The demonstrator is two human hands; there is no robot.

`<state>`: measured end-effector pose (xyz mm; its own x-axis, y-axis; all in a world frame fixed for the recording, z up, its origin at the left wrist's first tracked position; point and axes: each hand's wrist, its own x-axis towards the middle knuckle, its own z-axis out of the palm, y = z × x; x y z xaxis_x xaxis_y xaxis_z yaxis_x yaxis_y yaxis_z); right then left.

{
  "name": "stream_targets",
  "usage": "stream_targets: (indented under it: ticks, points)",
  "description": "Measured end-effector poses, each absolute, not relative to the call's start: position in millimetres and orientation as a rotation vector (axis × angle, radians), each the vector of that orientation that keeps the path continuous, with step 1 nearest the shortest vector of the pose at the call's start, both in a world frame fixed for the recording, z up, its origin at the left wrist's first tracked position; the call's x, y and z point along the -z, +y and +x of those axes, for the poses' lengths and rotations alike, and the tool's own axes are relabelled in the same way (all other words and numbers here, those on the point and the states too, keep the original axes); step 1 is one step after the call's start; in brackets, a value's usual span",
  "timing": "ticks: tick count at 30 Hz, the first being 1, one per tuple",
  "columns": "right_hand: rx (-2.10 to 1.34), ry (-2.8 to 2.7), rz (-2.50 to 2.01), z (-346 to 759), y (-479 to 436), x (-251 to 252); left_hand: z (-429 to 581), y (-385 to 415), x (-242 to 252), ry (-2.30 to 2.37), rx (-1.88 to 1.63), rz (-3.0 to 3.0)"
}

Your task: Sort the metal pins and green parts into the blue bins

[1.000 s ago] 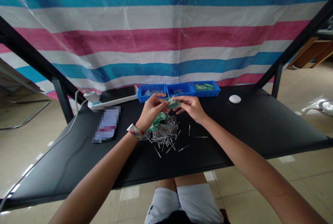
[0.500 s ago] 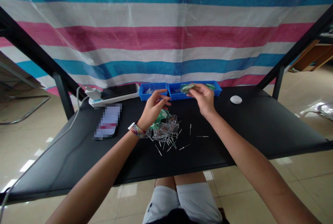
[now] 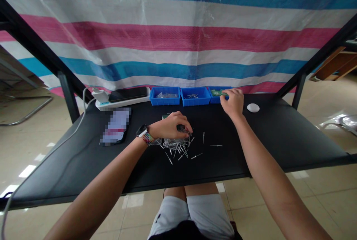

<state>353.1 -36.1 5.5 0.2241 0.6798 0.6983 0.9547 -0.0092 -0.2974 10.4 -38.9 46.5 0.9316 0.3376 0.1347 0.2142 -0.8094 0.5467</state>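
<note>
My left hand (image 3: 175, 126) is down on a pile in the middle of the table, its fingers curled and the thumb close to the fingertips, closed on a clear plastic bag (image 3: 182, 128). Silver blind rivets (image 3: 178, 146) spread from under it, and a bit of green shows behind the hand. My right hand (image 3: 233, 102) is at the right blue bin (image 3: 216, 100), thumb and fingers closed on a green packet (image 3: 219, 93) at the bin's opening. The fingertips partly hide the packet.
The middle blue bin (image 3: 195, 101) holds a few rivets; the left blue bin (image 3: 165, 101) holds clear bags. A phone (image 3: 116, 126), a power strip (image 3: 122, 103) with a dark phone on it, and a white oval object (image 3: 253, 108) lie on the black table (image 3: 267, 139). Loose rivets lie right of the pile.
My left hand has dropped from above the pile onto it. My right hand has moved right with the green packet, from over the middle bin to the right bin.
</note>
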Motion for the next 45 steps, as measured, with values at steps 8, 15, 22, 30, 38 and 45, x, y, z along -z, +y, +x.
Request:
stream_targets:
  ticks: [8, 15, 22, 30, 38, 45]
  points:
    - [0.407, -1.536, -1.581, 330, -35, -12, 16, -43, -43, 0.509, -0.303, 2.539]
    - [0.263, -1.541, -1.413, 292, -45, -18, 9, -40, -58, 0.498, -0.510, 2.041]
    - [-0.718, -1.442, -1.104, 241, -66, -27, 13, -31, -46, 0.619, -0.997, 1.522]
    - [-1.172, -1.304, -0.952, 207, -76, -28, 19, -30, -41, 0.653, -1.151, 1.234]
    - [-0.899, -1.357, -0.995, 215, -78, -33, 15, -33, -45, 0.691, -0.939, 1.455]
    - [-1.045, -1.225, -0.977, 214, -83, -36, 14, -33, -46, 0.708, -0.980, 1.510]
